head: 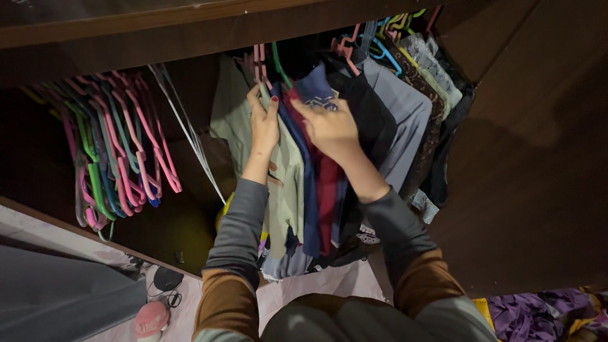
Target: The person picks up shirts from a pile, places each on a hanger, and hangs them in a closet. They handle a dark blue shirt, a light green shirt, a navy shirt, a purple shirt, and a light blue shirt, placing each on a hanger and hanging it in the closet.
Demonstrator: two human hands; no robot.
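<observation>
Inside a dark wooden wardrobe (525,158), a row of clothes hangs on coloured plastic hangers. My left hand (264,123) presses against a pale green shirt (231,111), fingers up near its pink hanger. My right hand (330,123) rests on a navy garment (310,190) with a dark red one (327,196) beside it, fingers closed around the fabric's upper part. Black (370,117), grey (405,117) and patterned garments (427,82) hang further right. Both arms wear grey sleeves with brown cuffs.
A bunch of empty pink, green and blue hangers (117,152) hangs at the left of the rail. A white cord (187,130) dangles between them and the clothes. Below lie a pink round object (151,318), a black cable and purple cloth (538,313).
</observation>
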